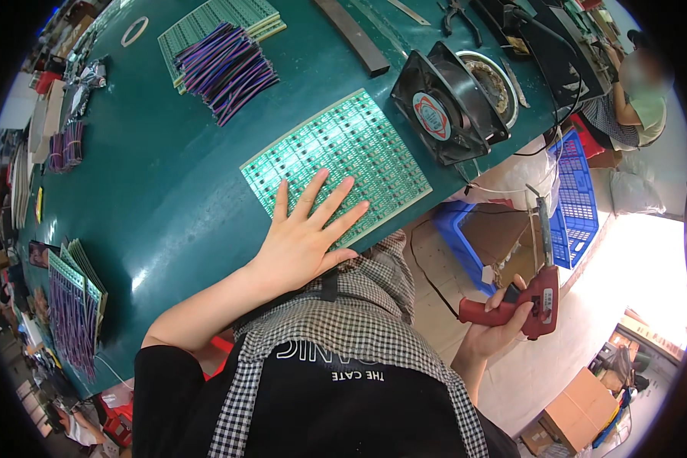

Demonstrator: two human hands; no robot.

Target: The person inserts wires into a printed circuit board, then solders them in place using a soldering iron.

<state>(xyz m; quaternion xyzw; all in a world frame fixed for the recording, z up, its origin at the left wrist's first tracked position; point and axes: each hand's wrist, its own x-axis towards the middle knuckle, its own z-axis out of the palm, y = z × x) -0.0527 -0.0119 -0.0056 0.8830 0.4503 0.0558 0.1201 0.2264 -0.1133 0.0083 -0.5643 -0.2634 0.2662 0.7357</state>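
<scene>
My left hand (299, 243) lies flat with fingers spread on the near part of a green circuit board panel (370, 156), which is divided into many small repeated boards. The panel rests at an angle near the edge of the green table (168, 198). Out to the right, past the table edge, my right hand (498, 330) is wrapped around the grip of a red soldering gun (542, 301). Its long metal tip points away from me, and a dark cable runs from the handle end. The tip is apart from the panel.
A black fan (435, 114) stands right of the panel. Beyond lie purple and black wires (225, 69) on more panels, a metal bar (351, 34) and pliers (462, 19). Wired boards (72, 298) sit far left. Blue crates (576, 202) stand right; another person (637, 107) sits beyond.
</scene>
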